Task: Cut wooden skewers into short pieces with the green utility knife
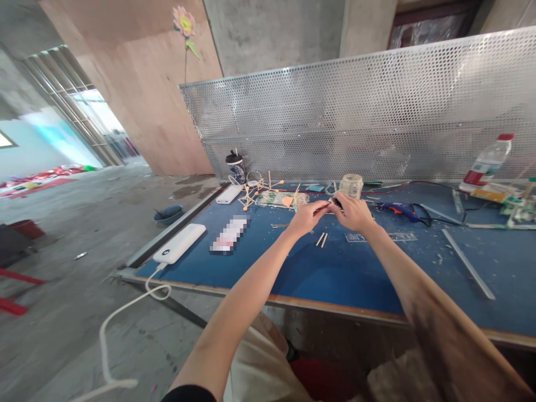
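A silvery perforated metal panel (355, 111) stands along the far edge of the long blue-topped table (352, 285), probably as a screen that stops things rolling off the back. A clear plastic bottle with a red cap (488, 164) stands upright towards the right end, seemingly placed out of the elbows' way. The left hand (307, 216) and right hand (354, 212) meet above the middle of the table, likely so that both sets of fingers can steady fine work. A white rounded power bank (182, 244) lies near the left edge, where its cable can hang over the side. The blue glue gun with an orange trigger (400, 210) lies just beside the right hand, apparently for easy reach. Two short pale wooden sticks (322, 240) lie side by side in front of the hands, handy for picking up. Smallest is the dark piece (335, 202) at the meeting fingertips: the right hand grips it; whether the left, fingers bent inward, also grips it, I cannot tell.
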Available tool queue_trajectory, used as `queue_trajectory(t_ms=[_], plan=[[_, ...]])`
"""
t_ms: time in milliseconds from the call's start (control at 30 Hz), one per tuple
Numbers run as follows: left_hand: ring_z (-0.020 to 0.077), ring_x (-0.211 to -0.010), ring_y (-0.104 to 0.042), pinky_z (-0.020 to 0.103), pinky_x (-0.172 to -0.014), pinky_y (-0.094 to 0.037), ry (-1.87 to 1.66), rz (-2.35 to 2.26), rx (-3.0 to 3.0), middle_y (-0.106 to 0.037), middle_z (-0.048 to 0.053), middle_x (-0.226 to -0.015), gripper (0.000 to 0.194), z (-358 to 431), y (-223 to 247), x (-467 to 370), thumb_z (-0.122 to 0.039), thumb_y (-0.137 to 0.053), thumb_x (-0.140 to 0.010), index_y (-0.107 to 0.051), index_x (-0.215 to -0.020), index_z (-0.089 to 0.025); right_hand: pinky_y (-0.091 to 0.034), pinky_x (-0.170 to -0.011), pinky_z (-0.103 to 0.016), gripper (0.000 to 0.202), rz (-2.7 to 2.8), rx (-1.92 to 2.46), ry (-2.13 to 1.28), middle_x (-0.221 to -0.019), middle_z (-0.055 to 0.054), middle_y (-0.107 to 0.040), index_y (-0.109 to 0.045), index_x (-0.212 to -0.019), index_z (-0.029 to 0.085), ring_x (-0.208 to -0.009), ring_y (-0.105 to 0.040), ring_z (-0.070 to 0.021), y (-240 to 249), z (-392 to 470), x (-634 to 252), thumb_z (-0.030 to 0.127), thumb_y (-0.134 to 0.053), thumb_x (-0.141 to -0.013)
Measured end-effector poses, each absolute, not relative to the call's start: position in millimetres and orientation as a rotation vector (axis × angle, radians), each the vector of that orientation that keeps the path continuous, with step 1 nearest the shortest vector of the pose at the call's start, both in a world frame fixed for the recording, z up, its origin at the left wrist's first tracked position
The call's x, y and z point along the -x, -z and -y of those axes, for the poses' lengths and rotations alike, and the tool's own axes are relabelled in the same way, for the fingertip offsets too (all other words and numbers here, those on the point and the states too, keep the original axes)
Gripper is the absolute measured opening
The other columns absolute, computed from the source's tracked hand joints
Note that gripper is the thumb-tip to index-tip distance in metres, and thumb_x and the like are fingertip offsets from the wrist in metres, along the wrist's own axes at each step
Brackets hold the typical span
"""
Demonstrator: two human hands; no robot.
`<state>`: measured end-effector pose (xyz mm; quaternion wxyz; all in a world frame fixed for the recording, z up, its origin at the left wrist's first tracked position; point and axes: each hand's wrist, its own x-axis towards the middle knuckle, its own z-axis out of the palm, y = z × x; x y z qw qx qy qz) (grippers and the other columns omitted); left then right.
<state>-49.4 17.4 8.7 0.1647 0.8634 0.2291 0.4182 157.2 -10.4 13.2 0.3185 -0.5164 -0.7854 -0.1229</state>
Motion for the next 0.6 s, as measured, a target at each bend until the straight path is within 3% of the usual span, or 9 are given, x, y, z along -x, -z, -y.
queue_trajectory(t_ms=[233,600], plan=[[0.0179,-0.101,-0.069,0.042,-0.093,-0.059,-1.257,-0.602,-2.487,-0.070,0.008,-0.116,0.031,-20.5,-6.5,48.6,-0.040,-0.058,-0.101,-0.065,-0.120,-0.016,-0.054,-0.074,-0.034,0.035,2.066,1.372,0.306,-0.098,-0.003,-0.065,-0.061,-0.112,0.017,-0.081,-0.062,-0.0153,-12.2,10.2,-157.6,0.049,-0.053,-0.101],[0.0175,-0.099,-0.069,0.040,-0.089,-0.060,-1.266,-0.536,-2.546,-0.070,0.007,-0.114,0.030,-24.8,-3.7,48.7,-0.039,-0.058,-0.101,-0.065,-0.120,-0.016,-0.057,-0.076,-0.035,0.033,2.067,1.387,0.314,-0.103,-0.004,-0.066,-0.062,-0.116,0.017,-0.086,-0.064,-0.0160,-10.7,9.2,-158.7,0.045,-0.057,-0.100]])
